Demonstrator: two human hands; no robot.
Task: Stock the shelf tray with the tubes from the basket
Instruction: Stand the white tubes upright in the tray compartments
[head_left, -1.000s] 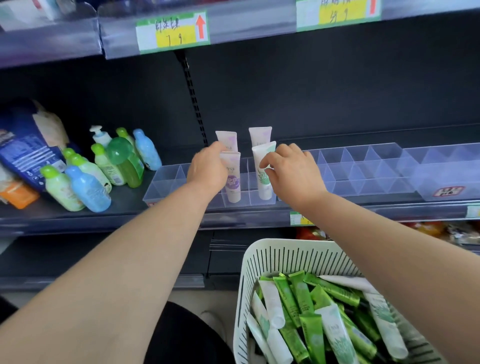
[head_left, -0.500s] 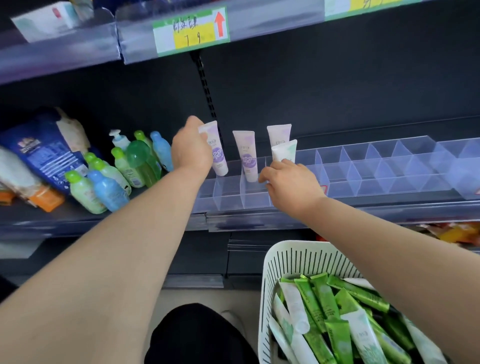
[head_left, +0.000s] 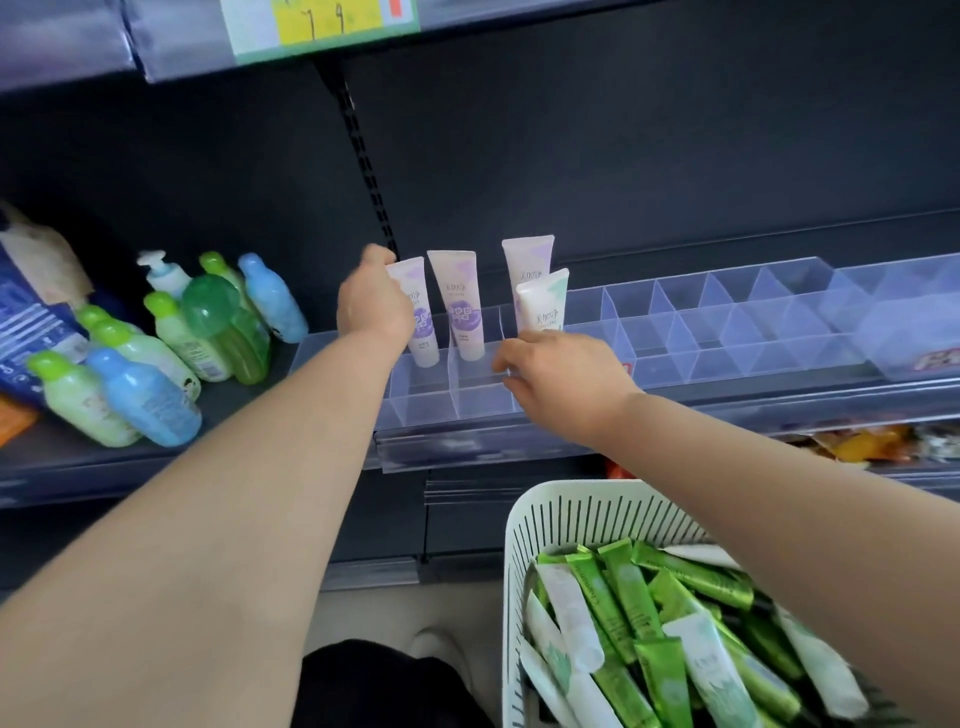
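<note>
Early stage: four tubes (head_left: 460, 306) upright at the left end of the shelf tray (head_left: 727, 332), centre of frame; compartments toward the right unfilled; many green tubes (head_left: 644, 613) waiting in the basket (head_left: 524, 545), lower right. Fingers of the left hand (head_left: 371, 312) curled round the leftmost purple tube (head_left: 420, 325), gripping it. Fingers of the right hand (head_left: 556, 379) bent at the foot of the mint tube (head_left: 543, 301); actual pinch hidden, not determinable.

The digits 7 9 are handwritten on the yellow price label (head_left: 322, 23) above the shelf tray (head_left: 727, 332); print on the tubes (head_left: 457, 306) is illegible.
</note>
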